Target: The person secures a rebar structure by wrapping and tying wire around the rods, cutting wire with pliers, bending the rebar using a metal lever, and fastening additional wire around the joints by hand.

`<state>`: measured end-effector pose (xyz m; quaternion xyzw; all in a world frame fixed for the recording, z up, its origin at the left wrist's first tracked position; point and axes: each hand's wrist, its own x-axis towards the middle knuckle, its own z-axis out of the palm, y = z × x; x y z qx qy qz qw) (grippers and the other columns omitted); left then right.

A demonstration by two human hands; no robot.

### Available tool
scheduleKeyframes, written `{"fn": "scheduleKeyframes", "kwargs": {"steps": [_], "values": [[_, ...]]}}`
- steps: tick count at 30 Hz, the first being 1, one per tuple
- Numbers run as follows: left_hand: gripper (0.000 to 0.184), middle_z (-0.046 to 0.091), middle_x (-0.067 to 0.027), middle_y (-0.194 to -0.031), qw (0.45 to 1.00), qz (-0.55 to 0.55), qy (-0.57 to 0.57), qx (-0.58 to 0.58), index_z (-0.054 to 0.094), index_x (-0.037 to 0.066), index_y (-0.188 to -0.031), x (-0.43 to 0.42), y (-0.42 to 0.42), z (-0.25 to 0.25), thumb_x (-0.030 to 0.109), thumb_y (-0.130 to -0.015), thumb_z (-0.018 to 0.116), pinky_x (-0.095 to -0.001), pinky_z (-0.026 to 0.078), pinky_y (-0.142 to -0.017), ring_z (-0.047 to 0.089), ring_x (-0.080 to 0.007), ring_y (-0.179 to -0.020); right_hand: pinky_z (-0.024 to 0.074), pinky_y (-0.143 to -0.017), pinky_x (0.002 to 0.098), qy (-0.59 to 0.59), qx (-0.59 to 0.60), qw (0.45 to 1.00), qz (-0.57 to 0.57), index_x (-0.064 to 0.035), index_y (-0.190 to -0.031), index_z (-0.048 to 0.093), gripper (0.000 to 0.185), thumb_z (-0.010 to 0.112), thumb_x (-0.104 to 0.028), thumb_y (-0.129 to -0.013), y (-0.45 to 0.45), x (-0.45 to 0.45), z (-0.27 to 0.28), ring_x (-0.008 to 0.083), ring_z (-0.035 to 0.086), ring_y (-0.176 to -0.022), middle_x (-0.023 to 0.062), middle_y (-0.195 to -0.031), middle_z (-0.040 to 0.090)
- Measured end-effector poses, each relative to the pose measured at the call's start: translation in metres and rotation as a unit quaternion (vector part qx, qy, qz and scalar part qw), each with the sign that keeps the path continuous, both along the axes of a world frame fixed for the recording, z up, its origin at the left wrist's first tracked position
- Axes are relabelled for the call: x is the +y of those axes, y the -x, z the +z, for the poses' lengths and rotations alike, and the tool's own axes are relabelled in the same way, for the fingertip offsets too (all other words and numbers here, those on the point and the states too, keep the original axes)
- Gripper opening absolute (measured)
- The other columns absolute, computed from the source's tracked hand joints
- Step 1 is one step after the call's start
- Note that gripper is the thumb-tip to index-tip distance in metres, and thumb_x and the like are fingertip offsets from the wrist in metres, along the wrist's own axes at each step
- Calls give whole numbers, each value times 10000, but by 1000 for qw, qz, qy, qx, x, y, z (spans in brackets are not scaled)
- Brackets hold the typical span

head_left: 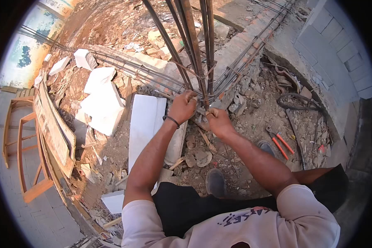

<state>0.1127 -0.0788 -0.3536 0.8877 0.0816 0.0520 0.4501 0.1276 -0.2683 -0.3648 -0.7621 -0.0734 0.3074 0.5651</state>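
Upright rebar [196,53] looks stiff, heavy, best gripped low; left hand [183,108] and right hand [220,122] curled, apart, at its base, hold unclear.

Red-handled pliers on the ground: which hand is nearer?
Right: the right hand is left of the red-handled pliers; the left hand is farther left, by the rebar.

An outdoor building site (partly in sunlight): tall, rust-brown steel rods [195,49] stand upright, long dark steel bars [229,80] run off either side of them, loose brown rubble [244,165] lies before them, a grey block wall [335,41] to their right.
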Motion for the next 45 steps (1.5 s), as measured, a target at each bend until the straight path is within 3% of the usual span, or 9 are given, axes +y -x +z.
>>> {"fn": "scheduleKeyframes", "kwargs": {"steps": [12,18,23,26,29,37,41,43,45], "values": [[330,703,-235,-1013,983,-161,-72,-53,696,76,-1219,32,2,-29,179,-939,554,-475,502,-850,676,-406,-921,496,-807,540,277,-275,906,162,49,-950,627,234,540,-165,-909,-2,15,58,451,674,-897,287,-879,683],[358,710,-203,-1098,981,-164,3,-99,699,87,-1222,35,-4,-58,130,-899,553,-436,516,-864,686,-377,-964,568,-763,491,432,-473,666,382,10,-928,679,171,561,-105,-879,-6,43,95,403,714,-819,229,-867,719],[357,731,-191,-997,979,-178,43,-94,696,39,-1193,38,7,-48,117,-863,588,-409,524,-837,704,-308,-919,580,-692,418,460,-536,375,601,-61,-910,744,160,612,-146,-879,-13,99,127,298,740,-814,140,-869,744],[387,742,-154,-991,982,-152,56,92,702,38,-1157,42,18,-21,232,-823,706,-379,523,-828,696,-235,-893,573,-699,398,425,-572,287,640,-126,-911,762,153,640,-211,-877,-28,131,133,267,740,-825,101,-873,751],[438,738,-139,-1021,981,-148,105,-73,670,37,-1218,37,3,-60,243,-834,713,-379,526,-811,688,-231,-876,566,-708,391,422,-561,288,651,-181,-922,778,156,641,-245,-883,-35,150,138,256,738,-845,83,-876,754],[484,724,-144,-1135,971,-126,193,64,638,27,-1247,29,-2,-47,217,-818,759,-369,497,-924,662,-247,-1044,576,-655,411,480,-577,280,599,-95,-924,792,257,664,-310,-860,-44,159,117,247,735,-870,72,-905,761],[422,720,-169,-1118,978,-65,141,-139,677,22,-1162,21,-29,-97,261,-823,751,-377,509,-911,664,-315,-1047,563,-555,452,502,-571,283,585,-94,-963,782,213,725,-218,-799,-38,155,116,253,730,-874,85,-981,754],[400,719,-181,-1103,974,-95,134,-155,675,27,-1158,25,-14,-78,279,-853,729,-373,511,-912,665,-294,-1076,532,-722,353,541,-575,231,569,-87,-911,758,142,694,-197,-850,-17,150,126,226,706,-858,54,-888,724],[331,723,-165,-990,959,-108,33,-261,700,22,-1076,27,-9,-89,285,-875,716,-377,511,-834,670,-262,-951,535,-746,347,361,-703,208,577,-63,-934,708,132,659,-174,-884,0,125,137,218,682,-877,41,-923,675]]}}
